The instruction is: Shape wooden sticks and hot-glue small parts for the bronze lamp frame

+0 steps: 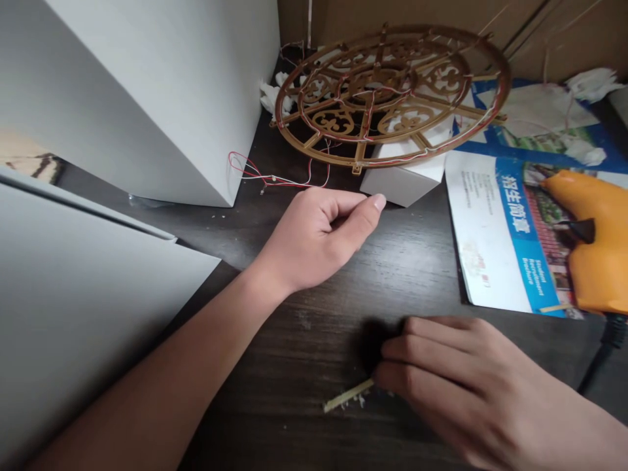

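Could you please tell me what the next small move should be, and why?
Probably the right hand should lift the yellowish stick off the dark table: one end of it meets that hand's fingers, and small white crumbs lie beside it. Whether the fingers already grip it is hidden.

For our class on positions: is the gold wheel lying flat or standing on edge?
Roughly flat: the gold wheel shows its top face as a wide oval, partly above the white box.

A thin, pale yellow stick (pixel 347 396) slants, one end meeting the right fingers (pixel 400 377)
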Available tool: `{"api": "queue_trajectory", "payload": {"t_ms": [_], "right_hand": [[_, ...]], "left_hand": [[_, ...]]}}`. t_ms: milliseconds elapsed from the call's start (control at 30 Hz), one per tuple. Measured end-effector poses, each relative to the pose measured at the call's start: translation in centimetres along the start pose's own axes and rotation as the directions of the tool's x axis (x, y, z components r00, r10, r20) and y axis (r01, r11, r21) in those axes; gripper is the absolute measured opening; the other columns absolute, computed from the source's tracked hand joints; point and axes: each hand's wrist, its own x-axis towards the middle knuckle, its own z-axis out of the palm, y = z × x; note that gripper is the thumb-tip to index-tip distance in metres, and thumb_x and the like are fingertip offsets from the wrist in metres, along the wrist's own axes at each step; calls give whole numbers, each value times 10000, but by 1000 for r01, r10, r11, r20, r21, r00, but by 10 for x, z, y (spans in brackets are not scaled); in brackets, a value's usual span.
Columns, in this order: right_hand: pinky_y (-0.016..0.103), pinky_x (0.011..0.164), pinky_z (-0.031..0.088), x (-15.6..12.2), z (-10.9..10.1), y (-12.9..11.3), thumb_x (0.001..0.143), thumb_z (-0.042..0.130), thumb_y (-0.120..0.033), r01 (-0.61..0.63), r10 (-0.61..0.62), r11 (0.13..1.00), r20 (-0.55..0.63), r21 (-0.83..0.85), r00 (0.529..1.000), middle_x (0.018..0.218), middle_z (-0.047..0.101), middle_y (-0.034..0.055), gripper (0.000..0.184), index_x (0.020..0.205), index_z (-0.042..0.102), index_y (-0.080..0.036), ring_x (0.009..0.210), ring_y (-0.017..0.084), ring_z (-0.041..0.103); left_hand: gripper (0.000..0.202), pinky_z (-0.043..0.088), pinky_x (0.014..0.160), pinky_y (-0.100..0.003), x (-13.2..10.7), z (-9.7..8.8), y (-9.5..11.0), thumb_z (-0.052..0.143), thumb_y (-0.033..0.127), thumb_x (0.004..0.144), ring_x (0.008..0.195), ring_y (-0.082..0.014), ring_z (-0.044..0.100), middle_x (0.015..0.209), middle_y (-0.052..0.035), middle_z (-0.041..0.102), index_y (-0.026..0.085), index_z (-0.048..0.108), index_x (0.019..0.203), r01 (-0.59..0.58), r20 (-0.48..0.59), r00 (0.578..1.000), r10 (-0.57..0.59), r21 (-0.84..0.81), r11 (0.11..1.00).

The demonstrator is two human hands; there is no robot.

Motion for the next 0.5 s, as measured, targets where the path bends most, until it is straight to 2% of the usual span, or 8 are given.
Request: {"api": "queue_trajectory", "payload": {"t_ms": [100, 167, 300, 500], "right_hand": [[251, 765, 394, -8, -2, 10, 1011, 490, -98, -103, 105, 992, -25, 69, 994, 1044, 636, 46, 178, 1102, 637, -143, 935, 103, 551], [229, 770, 392, -12, -8, 18, 985, 546, -83, -139, 140, 989, -27, 39, 990, 1041, 623, 43, 164, 1103, 637, -152, 931, 91, 541], [237, 761, 366, -16, -19, 29, 1007, 552, -135, -110, 114, 990, 47, -83, 992, 1039, 612, 32, 154, 1117, 653, -169, 895, 89, 526], [244, 719, 353, -13, -28, 22, 1059, 461, -207, -92, 101, 993, 126, -73, 987, 963, 610, 23, 228, 1072, 686, -181, 831, 82, 523]], "left_hand": [[563, 261, 529, -332, -1, 0, 0, 597, 432, 1019, 518, -96, 373, 528, 18, 443, 165, 477, 538, -3, 1, 1000, 3, 13, 1000], [573, 264, 527, -330, -1, 0, 0, 571, 456, 1028, 518, -98, 376, 531, 15, 448, 166, 478, 543, -4, 2, 1000, 4, 22, 1000], [572, 261, 525, -329, -1, 0, 0, 602, 456, 1012, 514, -98, 373, 523, 16, 442, 166, 476, 535, -16, 1, 1000, 16, 24, 1000], [566, 310, 522, -301, 0, 0, 1, 553, 417, 1039, 515, -92, 390, 526, 13, 454, 164, 473, 539, -24, 2, 1000, 24, 42, 999]]}}
